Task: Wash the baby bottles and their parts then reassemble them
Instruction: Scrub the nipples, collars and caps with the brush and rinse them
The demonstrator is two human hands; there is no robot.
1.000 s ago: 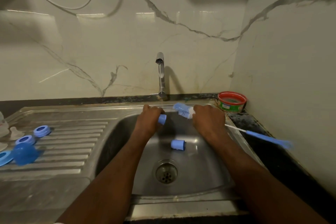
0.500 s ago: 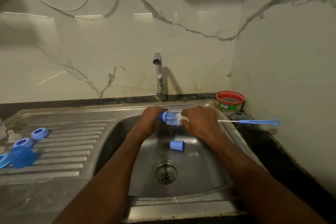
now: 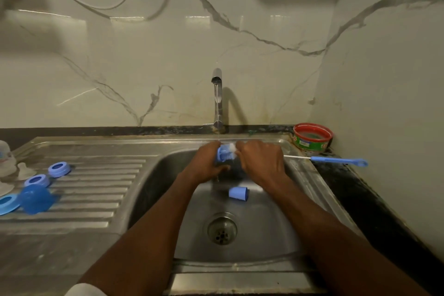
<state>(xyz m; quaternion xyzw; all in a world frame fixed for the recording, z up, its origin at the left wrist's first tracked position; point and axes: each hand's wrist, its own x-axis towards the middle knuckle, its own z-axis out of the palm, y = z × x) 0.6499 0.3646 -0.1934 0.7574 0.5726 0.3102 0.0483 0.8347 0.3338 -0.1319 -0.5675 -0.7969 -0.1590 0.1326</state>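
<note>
Since the frame a second ago, we see the brush [image 3: 324, 159] pushed leftward: its bristle head, then clear of the part, now sits in the small blue part [image 3: 222, 152], and the handle lies nearly level over the sink's right rim instead of slanting down.

Head view. Our left hand [image 3: 206, 163] curls round the blue part at the back of the sink [image 3: 312, 190], under the tap [image 3: 217, 98], where a thin stream of water falls. Our right hand [image 3: 260, 161] grips the brush wire close to the bristles; white bristle tips show between the two hands. A second blue cap [image 3: 238, 193] lies loose on the basin floor, just above the drain [image 3: 222, 228]. On the drainboard [image 3: 96, 199] at left rest blue rings [image 3: 59, 169], a blue dome cap [image 3: 36, 198] and pale teats [image 3: 24, 170]; a bottle at the far left edge is cut off. A red-rimmed tub [image 3: 312, 137] stands in the corner.

Step in hand, by our judgement: scrubbing the inside of one small part. Washing is far from done; reassembly not begun.

Next move likely calls for twisting and withdrawing the brush, rinsing the part under the stream, setting it on the drainboard, then taking up the cap in the basin.
</note>
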